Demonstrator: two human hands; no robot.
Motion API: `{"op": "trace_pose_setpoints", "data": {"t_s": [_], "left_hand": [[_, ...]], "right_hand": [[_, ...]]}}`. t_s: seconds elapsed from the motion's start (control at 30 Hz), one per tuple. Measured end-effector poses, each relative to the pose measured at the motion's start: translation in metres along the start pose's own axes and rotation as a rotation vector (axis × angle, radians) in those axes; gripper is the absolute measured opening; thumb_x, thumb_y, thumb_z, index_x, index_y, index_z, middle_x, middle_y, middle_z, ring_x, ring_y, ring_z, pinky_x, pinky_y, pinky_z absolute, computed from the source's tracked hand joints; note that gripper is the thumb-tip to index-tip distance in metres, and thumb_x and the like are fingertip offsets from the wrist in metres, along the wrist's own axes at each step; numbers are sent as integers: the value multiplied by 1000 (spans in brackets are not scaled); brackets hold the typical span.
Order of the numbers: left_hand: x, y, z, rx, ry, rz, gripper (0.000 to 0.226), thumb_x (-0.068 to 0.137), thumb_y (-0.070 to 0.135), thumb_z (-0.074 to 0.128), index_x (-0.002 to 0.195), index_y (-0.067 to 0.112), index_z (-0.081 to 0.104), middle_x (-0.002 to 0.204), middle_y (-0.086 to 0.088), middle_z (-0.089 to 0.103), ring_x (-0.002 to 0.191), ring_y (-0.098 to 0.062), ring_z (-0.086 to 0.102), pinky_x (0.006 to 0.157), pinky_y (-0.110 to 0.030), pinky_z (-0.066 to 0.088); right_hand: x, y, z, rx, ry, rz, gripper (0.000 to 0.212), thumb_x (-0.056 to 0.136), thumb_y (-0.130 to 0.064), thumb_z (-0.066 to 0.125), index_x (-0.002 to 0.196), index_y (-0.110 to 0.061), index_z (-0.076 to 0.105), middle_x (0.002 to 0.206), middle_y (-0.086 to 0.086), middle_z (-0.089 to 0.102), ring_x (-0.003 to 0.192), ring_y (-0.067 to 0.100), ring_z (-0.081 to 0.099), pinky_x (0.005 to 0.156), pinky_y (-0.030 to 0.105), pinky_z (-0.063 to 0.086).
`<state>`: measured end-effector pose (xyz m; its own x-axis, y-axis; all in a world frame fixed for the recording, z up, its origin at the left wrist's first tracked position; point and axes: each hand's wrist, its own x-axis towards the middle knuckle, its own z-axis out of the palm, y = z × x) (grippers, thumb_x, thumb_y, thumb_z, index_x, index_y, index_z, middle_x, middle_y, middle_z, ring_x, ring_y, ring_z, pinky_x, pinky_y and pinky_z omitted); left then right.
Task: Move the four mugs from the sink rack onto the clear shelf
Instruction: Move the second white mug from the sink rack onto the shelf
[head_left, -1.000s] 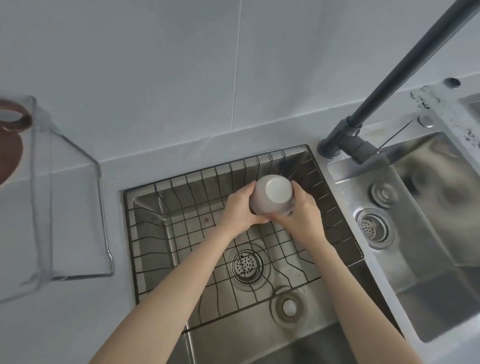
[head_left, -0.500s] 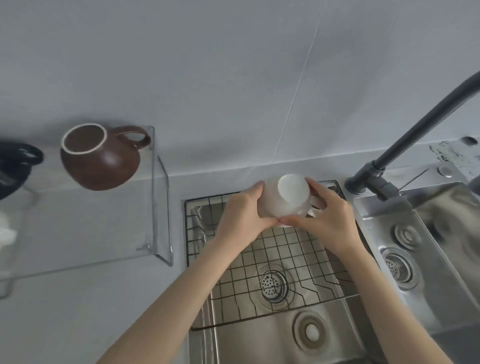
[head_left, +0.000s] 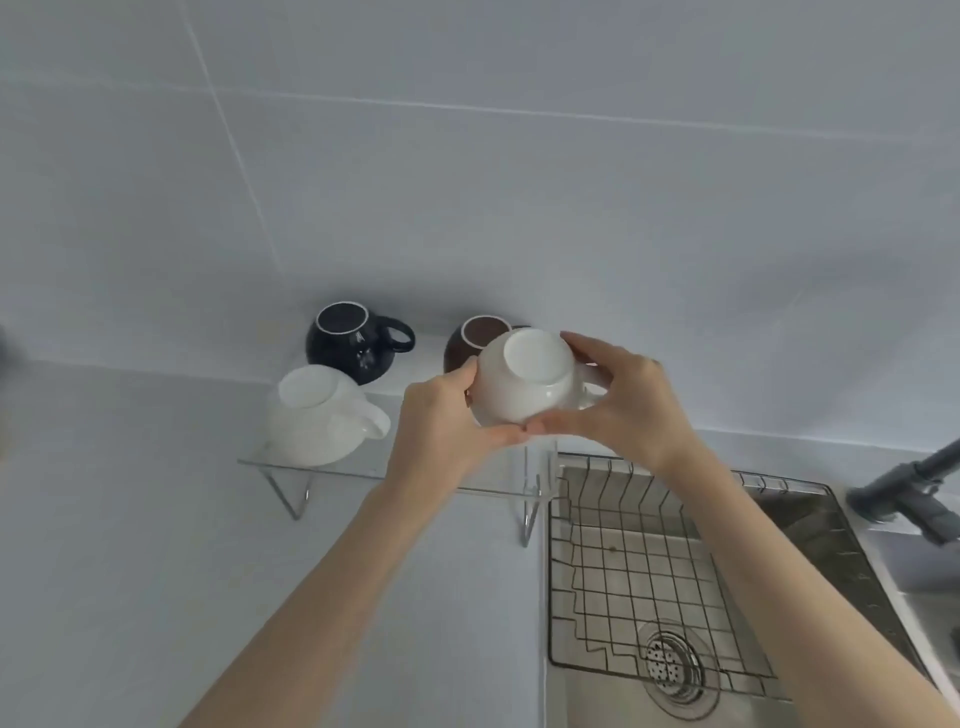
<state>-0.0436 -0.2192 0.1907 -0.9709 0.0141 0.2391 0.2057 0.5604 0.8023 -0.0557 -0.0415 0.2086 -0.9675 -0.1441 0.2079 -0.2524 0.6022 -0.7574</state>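
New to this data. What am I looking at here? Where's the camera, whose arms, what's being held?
There is no robot: a person wears one wide-angle camera on the head, looking forward and down, so the arms come in from the bottom. The left hand and right hand together hold a white mug upside down, over the right end of a clear shelf on the counter. Three mugs sit upside down on the shelf: a second white mug, a dark blue mug and a brown mug, partly hidden. On the right is a sink with a wire rack, with no mugs in it.

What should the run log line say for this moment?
stage: placing last mug | both hands hold white mug upside down over clear shelf | shelved: three | sink rack: empty
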Motion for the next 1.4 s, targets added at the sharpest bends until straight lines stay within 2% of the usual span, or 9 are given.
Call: {"op": "trace_pose_setpoints", "data": {"t_s": [0.23,0.5,0.67,0.93,1.07,1.17,1.23,1.3,1.4], "left_hand": [[-9,-48,-21,42,-83,-145,60,46,36,84,92,7,59,87,-9,71,86,-26,64,79,-44,53],[-11,-64,-17,21,-70,-154,78,45,33,85,109,1,53,99,-16,70,89,-30,65,81,-44,53],[-13,-70,-11,24,-93,-160,62,44,37,82,94,10,58,86,-7,71,83,-25,64,79,-43,53],[-13,-70,-9,24,-106,-147,69,48,37,82,107,13,56,98,-6,70,90,-21,63,83,-41,53],[5,-67,-25,72,-240,-221,81,52,47,79,119,11,50,122,-10,60,109,-26,57,92,-42,47],[33,-55,-35,-82,-213,-231,62,65,58,60,117,25,54,123,5,57,115,-15,52,90,-26,42],[49,-45,-30,-226,-224,-255,35,75,52,50,107,41,59,110,19,58,105,-9,53,86,-21,40],[63,-44,-15,-289,-249,-337,38,85,46,42,116,31,56,115,11,55,98,-11,54,91,-29,37],[75,-53,0,-322,-251,-444,36,86,52,31,84,27,57,108,0,53,99,-16,49,100,-35,35]], "right_hand": [[10,1,58,-10,-107,61,88,36,-51,85,117,-33,56,90,-16,65,92,9,60,71,-1,37],[10,11,77,-37,-129,108,99,34,-53,84,123,-25,52,103,-10,62,103,11,57,84,19,39],[10,17,80,-34,-146,129,98,35,-50,85,125,-27,51,113,-2,64,106,12,56,90,23,41],[11,23,78,-57,-198,113,97,44,-49,85,130,-27,45,120,-1,60,112,15,53,97,33,42],[17,25,62,53,-276,163,77,65,-57,68,132,-33,41,128,-10,54,120,8,46,100,26,35],[45,31,40,311,-17,230,32,88,-45,45,118,-38,56,120,-20,60,116,0,50,97,13,33],[65,38,36,395,42,283,39,93,-42,34,124,-28,53,133,-8,54,125,6,43,107,24,28],[75,45,43,395,19,330,49,95,-45,24,131,-23,47,143,-1,43,133,10,33,109,26,19],[79,56,57,413,-8,369,56,93,-51,14,134,-25,41,149,-3,34,136,6,23,102,22,11]]}}
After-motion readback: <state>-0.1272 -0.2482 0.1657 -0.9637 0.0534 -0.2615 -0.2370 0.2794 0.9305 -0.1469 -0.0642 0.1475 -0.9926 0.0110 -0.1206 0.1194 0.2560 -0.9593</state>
